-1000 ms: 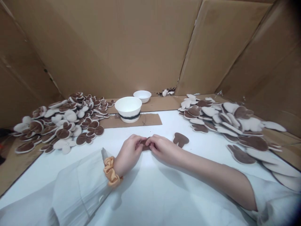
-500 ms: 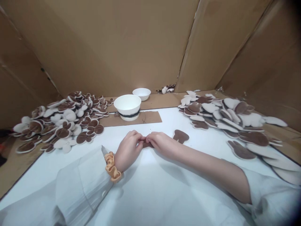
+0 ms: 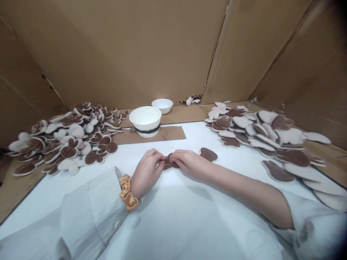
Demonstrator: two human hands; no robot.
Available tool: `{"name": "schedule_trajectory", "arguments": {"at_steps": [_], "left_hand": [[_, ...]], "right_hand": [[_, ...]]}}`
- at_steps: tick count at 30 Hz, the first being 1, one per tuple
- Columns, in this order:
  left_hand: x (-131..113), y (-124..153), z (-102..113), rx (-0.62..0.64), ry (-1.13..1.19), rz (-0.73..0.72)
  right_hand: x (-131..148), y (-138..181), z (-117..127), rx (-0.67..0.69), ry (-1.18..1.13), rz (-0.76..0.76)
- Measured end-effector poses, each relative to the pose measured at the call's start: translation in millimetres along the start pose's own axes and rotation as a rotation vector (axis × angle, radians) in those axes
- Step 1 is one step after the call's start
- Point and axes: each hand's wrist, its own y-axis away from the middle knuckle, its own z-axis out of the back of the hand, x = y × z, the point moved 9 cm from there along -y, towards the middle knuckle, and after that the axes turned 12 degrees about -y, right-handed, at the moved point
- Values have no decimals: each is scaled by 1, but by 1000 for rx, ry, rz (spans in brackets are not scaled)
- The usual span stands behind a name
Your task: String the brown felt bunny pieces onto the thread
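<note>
A small brown plush piece (image 3: 169, 165) lies on the white tabletop between my hands, partly hidden by the fingers. My left hand (image 3: 148, 171) pinches its left side with thumb and forefinger; an orange scrunchie (image 3: 128, 193) circles that wrist. From the right, my right hand (image 3: 189, 163) has its fingertips closed on the same piece. Just behind my right wrist rests another brown plush piece (image 3: 208, 154), touched by neither hand.
A heap of brown-and-white plush pieces (image 3: 73, 133) covers the left side. Larger flat bunny-shaped pieces (image 3: 291, 158) are piled on the right. Two white bowls, the nearer bowl (image 3: 146, 117) banded in black, stand on cardboard (image 3: 173, 133) at the back. Cardboard walls (image 3: 130, 54) enclose the table.
My right hand has shifted slightly right, so more of the brown plush piece shows between the hands. My left hand keeps its pinch at nearly the same spot.
</note>
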Motion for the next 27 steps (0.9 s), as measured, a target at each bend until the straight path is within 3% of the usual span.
{"name": "schedule_trajectory", "arguments": {"at_steps": [8,16,27], "left_hand": [[-6,9,-1,93,-17,25],[-5,12,-3,69,-4,95],[-10,11,-6,78,-121,61]], "right_hand": [[3,-4,1,12,-95,31],[7,-4,-2,47,-125,18],[8,-6,-3,85,-116,63]]}}
